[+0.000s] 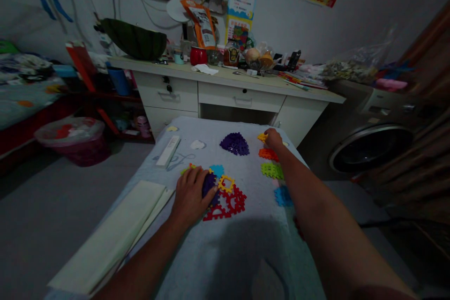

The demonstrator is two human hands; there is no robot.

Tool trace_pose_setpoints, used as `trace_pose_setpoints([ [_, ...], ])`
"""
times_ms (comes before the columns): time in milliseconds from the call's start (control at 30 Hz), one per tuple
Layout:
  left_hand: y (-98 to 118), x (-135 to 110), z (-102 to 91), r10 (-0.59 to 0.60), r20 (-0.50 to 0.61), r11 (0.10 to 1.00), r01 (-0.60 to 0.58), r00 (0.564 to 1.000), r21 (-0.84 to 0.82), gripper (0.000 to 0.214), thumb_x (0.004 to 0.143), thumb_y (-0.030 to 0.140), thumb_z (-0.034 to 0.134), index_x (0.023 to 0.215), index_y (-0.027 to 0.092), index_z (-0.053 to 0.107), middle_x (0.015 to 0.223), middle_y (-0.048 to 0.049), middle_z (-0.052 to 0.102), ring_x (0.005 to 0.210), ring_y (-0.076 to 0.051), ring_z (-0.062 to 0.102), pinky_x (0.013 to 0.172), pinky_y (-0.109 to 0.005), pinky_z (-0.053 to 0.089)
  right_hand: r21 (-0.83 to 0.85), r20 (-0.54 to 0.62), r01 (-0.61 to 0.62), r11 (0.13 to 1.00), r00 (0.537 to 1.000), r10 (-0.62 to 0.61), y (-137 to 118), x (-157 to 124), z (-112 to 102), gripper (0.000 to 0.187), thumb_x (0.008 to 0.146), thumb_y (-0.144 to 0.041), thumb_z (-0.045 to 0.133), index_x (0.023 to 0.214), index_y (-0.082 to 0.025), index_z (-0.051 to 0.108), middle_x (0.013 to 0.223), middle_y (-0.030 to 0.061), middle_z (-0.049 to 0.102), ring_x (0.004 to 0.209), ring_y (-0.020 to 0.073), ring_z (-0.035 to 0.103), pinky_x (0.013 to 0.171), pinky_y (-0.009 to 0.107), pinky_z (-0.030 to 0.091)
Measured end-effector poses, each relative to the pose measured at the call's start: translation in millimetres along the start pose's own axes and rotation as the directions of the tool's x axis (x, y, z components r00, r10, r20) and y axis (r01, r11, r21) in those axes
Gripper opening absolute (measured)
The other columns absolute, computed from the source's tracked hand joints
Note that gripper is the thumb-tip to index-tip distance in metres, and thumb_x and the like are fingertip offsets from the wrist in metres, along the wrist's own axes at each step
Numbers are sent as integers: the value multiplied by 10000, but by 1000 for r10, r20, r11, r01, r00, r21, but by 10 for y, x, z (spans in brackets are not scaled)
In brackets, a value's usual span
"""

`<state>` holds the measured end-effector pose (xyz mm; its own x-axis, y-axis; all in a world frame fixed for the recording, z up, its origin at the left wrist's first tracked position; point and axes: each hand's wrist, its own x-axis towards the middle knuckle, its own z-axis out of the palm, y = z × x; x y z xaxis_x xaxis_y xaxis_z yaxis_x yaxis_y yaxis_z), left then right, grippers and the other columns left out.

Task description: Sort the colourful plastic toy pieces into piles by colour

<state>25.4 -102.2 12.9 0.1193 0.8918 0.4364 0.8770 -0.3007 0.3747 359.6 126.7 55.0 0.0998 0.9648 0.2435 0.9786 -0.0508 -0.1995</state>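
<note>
My left hand lies over a mixed heap, its fingers stretched out and its thumb apart. Purple interlocking plastic pieces show between thumb and fingers, partly covered. Beside them are red pieces, a yellow square piece and a light blue piece. At the far right, the closed fingers of my right hand are on a yellow piece. Down from it run orange pieces, green pieces and blue pieces, the last partly behind my forearm. A purple group sits apart, centre back.
The cloth-covered table also bears a white box and long pale panels at left. Behind stands a cluttered white desk. A washing machine is at right, a pink bin at left.
</note>
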Motion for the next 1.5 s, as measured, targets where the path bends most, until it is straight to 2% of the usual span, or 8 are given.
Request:
trace_pose_setpoints([
  [200,-18,0,21,5,-21,995,-8,1000,-104,475,888,474,543,1290,220,552,1418,-136,454,1348,-340,373,1108,-574,335,181,-88,105,978,992,-90,-202,-293,-241,326,767,-52,567,1053,-167,674,1243,140,599,1129,253,570,1000,422,438],
  [333,-30,15,29,-50,-51,986,41,997,-163,482,902,461,511,1282,167,556,1456,-179,372,1387,-359,298,1135,-585,294,339,-3,239,910,967,-253,-503,-723,-410,255,794,-125,603,1036,-158,676,1084,100,678,969,201,632,907,345,485],
  [500,-38,40,48,-173,-60,962,156,983,-223,450,914,397,466,1282,150,546,1450,-191,353,1404,-358,276,1141,-599,274,476,247,400,783,794,-556,-884,-1421,-489,228,814,-218,656,1037,-171,674,1014,63,702,849,173,643,788,299,494],
  [600,-37,52,55,-189,-40,956,175,981,-237,442,904,365,465,1279,144,544,1430,-194,381,1385,-352,316,1138,-586,288,472,283,432,769,751,-596,-1027,-1741,-434,377,789,-295,710,1140,-170,649,1111,98,676,954,207,633,849,329,486],
  [767,-48,64,55,-175,-35,951,160,984,-266,440,875,324,490,1280,158,535,1383,-171,442,1350,-324,379,1132,-552,322,359,258,473,805,778,-573,-1144,-1977,-257,462,777,-327,710,1185,-128,624,1133,138,630,1049,254,583,937,385,449],
  [1100,-86,58,74,-96,-19,939,85,995,-332,554,866,334,517,1379,144,425,1382,-167,496,1331,-302,424,1124,-522,349,525,71,371,766,878,-474,-1123,-1984,-127,452,776,-135,630,1221,-177,567,1114,79,575,967,179,575,909,334,461],
  [1333,-73,61,69,-103,-20,939,91,994,-333,548,863,352,526,1372,170,438,1368,-150,512,1322,-300,442,1114,-518,362,415,153,435,799,832,-533,-1064,-1989,-123,442,777,-311,715,1166,-128,614,1087,113,613,1025,233,547,939,374,421],
  [1500,-81,63,81,-93,-27,943,80,995,-322,529,863,352,525,1355,173,454,1347,-145,524,1301,-300,454,1101,-520,370,521,141,376,767,848,-511,-1049,-1968,-142,254,775,-248,689,1015,-174,646,963,41,651,855,172,565,805,295,433],
])
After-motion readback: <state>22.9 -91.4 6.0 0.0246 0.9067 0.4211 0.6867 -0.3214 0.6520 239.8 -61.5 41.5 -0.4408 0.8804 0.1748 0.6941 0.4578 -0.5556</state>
